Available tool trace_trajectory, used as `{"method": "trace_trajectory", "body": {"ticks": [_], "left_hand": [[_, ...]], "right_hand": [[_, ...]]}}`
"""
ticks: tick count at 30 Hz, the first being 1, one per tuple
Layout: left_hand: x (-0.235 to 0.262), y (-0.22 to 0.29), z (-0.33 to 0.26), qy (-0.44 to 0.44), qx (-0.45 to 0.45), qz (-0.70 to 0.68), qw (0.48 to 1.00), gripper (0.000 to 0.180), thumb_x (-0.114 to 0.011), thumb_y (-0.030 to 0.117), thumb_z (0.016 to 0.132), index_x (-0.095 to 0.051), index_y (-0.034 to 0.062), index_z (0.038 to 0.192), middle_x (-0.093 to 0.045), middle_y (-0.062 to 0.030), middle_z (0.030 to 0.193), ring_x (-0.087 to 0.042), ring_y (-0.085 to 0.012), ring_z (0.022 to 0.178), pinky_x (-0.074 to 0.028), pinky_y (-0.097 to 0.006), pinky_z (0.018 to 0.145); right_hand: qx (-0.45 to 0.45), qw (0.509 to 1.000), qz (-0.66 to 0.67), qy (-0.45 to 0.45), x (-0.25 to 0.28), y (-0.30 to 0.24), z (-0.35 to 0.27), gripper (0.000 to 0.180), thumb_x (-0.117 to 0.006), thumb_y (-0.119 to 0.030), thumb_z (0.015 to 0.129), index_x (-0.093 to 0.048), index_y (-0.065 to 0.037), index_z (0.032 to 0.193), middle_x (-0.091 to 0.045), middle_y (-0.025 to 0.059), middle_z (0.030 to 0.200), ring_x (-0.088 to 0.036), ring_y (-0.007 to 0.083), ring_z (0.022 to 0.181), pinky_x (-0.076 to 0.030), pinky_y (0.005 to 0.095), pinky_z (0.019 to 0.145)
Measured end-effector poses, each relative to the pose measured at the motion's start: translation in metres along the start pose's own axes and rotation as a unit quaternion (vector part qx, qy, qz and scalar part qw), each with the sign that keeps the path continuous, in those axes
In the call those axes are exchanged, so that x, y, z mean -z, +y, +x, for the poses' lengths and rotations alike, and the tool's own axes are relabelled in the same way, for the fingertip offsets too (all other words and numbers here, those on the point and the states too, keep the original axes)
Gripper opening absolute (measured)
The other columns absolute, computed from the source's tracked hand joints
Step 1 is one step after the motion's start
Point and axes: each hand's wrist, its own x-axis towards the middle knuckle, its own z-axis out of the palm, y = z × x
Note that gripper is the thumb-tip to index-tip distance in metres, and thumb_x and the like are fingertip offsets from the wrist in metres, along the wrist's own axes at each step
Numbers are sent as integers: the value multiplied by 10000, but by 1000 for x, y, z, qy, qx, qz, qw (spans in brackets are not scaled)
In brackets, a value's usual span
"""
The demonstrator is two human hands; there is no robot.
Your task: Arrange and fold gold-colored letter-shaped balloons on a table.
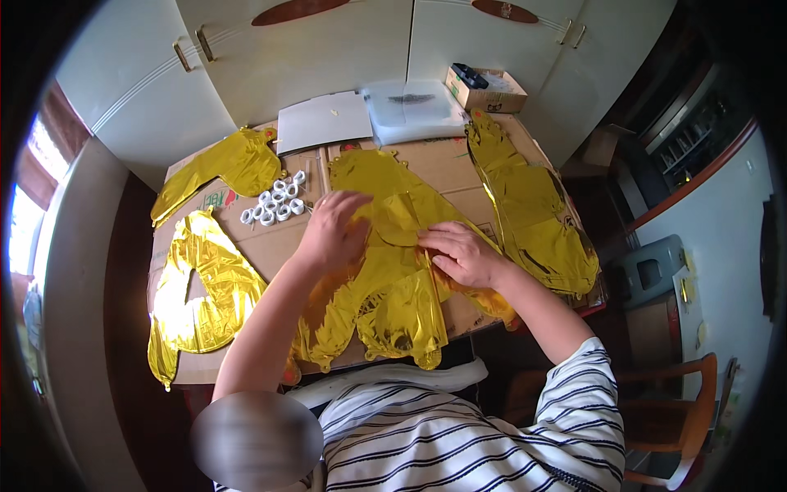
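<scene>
Fingers of the left hand (334, 230) lie spread and flat on a gold foil balloon (393, 279), while the right hand (463, 254) pinches its crinkled edge just beside. The balloon stretches lengthwise from the cardboard-covered table (270, 246) toward the person, directly under both hands; small white tape rolls (275, 205) sit nearer the left.

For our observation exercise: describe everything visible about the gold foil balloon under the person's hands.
The gold foil balloon is a shiny, crinkled, deflated sheet with lobed lower ends, lying flat mid-table on cardboard, its lower lobes at the near edge. The left hand and right hand both press on it.
</scene>
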Motion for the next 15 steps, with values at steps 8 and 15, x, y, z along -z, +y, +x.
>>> {"method": "trace_trajectory", "body": {"ticks": [8, 15], "left_hand": [[12, 47, -88, -97, 10, 99, 990, 497, -646, 151, 849, -539, 41, 1322, -602, -153, 1299, -501, -344, 1284, -316, -539, 1131], [3, 58, -90, -95, -2, 111, 989, 559, -647, 168, 838, -496, 53, 1364, -588, -147, 1303, -479, -351, 1294, -279, -536, 1151]], "right_hand": [[13, 1000, -1, 24, -7, 5, -2, 335, -593, -102, 876, -624, -69, 1207, -625, 92, 1291, -543, 302, 1231, -415, 422, 1070], [31, 998, -50, 13, -6, -1, -1, 342, -602, -109, 868, -626, -71, 1207, -626, 93, 1289, -550, 290, 1224, -414, 418, 1073]]}}
